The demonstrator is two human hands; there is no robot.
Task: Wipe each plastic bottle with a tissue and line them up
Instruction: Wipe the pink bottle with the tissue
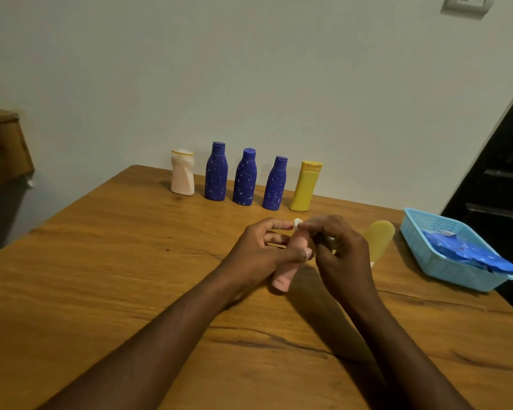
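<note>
Wood-grain table (131, 276) fills the lower frame, smooth with a few dark cracks. At the right edge a light blue mesh basket (462, 279) holds a crinkly blue packet (468, 253). Five bottles (245, 179) stand lined up by the wall, upper middle: one pale peach, three flecked dark blue, one yellow, all hard plastic. Another yellow bottle (379, 241) lies just behind the right hand (341, 250). Dead centre, the left hand (261, 253) is wrapped round a small pink bottle (285, 276), thumb across it. The right hand pinches a scrap of white tissue (298, 223) at the bottle's far end. My guess is it's light, stiff and a bit slick, so a mid-body grip makes sense.
</note>
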